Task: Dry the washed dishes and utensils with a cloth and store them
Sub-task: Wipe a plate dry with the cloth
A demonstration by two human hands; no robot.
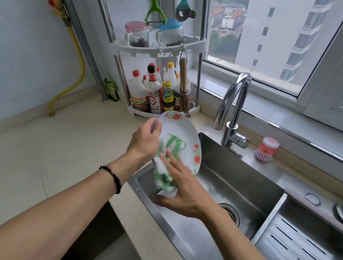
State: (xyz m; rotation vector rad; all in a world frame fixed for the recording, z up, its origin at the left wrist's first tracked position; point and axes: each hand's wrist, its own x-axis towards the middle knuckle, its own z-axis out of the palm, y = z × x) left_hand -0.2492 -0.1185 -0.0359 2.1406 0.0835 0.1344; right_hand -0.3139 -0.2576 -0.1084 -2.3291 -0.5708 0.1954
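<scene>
Holding the plate [184,131] tilted over the near-left corner of the sink [245,187], the left hand [145,139] pinches its rim; the right hand [183,186], fingers spread flat, presses the cloth [168,161] on its face; the drying step is in hand, I judge; next the plate needs turning, then storing; the cloth is blurred, the plate's back hidden.
</scene>
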